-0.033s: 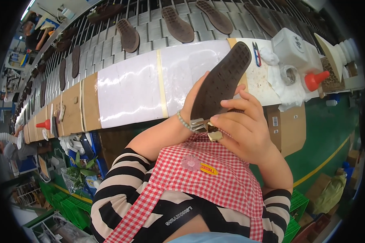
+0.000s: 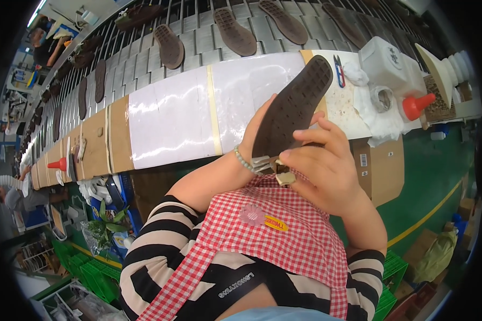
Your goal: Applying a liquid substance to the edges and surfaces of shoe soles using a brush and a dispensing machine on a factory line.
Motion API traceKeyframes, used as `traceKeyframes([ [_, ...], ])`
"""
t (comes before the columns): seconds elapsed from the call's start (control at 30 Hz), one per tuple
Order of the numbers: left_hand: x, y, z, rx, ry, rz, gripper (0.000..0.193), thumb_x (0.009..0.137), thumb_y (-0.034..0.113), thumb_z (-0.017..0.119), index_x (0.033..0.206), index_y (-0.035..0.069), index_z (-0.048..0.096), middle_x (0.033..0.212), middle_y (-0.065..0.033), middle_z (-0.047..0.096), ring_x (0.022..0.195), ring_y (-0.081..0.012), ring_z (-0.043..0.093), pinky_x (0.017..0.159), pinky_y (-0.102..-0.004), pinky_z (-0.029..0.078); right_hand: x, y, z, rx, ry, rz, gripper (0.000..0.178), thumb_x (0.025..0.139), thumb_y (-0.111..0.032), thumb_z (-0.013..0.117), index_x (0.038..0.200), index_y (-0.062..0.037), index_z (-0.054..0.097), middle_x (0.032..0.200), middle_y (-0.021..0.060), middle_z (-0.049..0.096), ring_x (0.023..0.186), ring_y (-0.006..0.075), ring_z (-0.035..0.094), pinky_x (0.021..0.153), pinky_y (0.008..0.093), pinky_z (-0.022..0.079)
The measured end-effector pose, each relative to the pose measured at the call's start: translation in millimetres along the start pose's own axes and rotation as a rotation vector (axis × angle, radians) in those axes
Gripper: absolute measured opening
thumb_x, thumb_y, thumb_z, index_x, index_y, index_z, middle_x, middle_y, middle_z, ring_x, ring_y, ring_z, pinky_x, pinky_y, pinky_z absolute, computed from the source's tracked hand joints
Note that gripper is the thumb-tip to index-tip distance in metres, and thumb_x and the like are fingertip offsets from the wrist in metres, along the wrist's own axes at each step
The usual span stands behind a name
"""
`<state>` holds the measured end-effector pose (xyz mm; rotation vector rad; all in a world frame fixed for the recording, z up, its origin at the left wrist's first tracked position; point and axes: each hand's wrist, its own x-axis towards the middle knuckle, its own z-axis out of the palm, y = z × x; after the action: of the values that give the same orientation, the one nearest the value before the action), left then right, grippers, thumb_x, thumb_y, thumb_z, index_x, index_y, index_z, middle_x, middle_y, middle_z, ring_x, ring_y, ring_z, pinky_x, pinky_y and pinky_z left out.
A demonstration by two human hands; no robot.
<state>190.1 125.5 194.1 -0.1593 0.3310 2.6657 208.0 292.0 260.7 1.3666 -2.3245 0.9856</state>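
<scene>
A dark brown shoe sole (image 2: 292, 107) is held up tilted over the front edge of the bench, its studded tread towards me. My left hand (image 2: 250, 134) grips it from behind and at its left edge; the sole covers most of the palm. At the sole's near end, my right hand (image 2: 326, 166) has its fingers bent, the index and thumb drawn close together. Small cream-coloured pieces (image 2: 285, 178) show at those fingertips, and whether they are held or worn I cannot tell. Grey strips (image 2: 261, 163) lie by the left wrist, beside a beaded bracelet (image 2: 243, 160).
Beyond the bench (image 2: 168, 131), a slatted metal conveyor (image 2: 198, 59) carries several brown soles (image 2: 234, 33). On the right are thread snips (image 2: 339, 72), a white jug (image 2: 383, 59), a red-tipped bottle (image 2: 418, 106) and crumpled white cloth (image 2: 361, 112). A cardboard box (image 2: 383, 171) stands below.
The right hand's fingers and the cream pieces have shifted very slightly to the right. The sole and my left hand look the same.
</scene>
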Motion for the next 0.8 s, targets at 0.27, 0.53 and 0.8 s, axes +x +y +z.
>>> traceKeyframes([
  [0.27,6,0,-4,-0.045,-0.04,-0.043,0.056,0.11,0.041,0.031,0.139,-0.003,0.05,0.124,-0.0247,0.063,0.11,-0.0341,0.065,0.096,-0.0424,0.057,0,-2,-6,0.021,-0.092,-0.021,0.039,0.067,-0.007,0.078,0.106,-0.0102,0.073,0.101,0.0012,0.071,0.114,0.0253,0.063,0.11,0.0535,0.04],
  [0.53,9,-3,-28,-0.288,-0.214,-0.093,0.057,0.11,0.04,0.027,0.138,-0.004,0.049,0.125,-0.0257,0.063,0.105,-0.0357,0.068,0.093,-0.0448,0.058,6,1,-10,-0.024,-0.061,-0.011,0.034,0.071,-0.012,0.077,0.105,-0.0131,0.075,0.101,-0.0009,0.071,0.114,0.0237,0.063,0.111,0.0516,0.04],
  [0.8,3,-1,-16,-0.129,-0.156,-0.156,0.051,0.11,0.034,0.028,0.138,-0.004,0.049,0.125,-0.0237,0.063,0.105,-0.0345,0.068,0.087,-0.041,0.062,6,2,-29,-0.063,-0.168,-0.047,0.026,0.076,-0.014,0.071,0.102,-0.0131,0.076,0.102,-0.0012,0.072,0.114,0.0226,0.063,0.111,0.0499,0.041],
])
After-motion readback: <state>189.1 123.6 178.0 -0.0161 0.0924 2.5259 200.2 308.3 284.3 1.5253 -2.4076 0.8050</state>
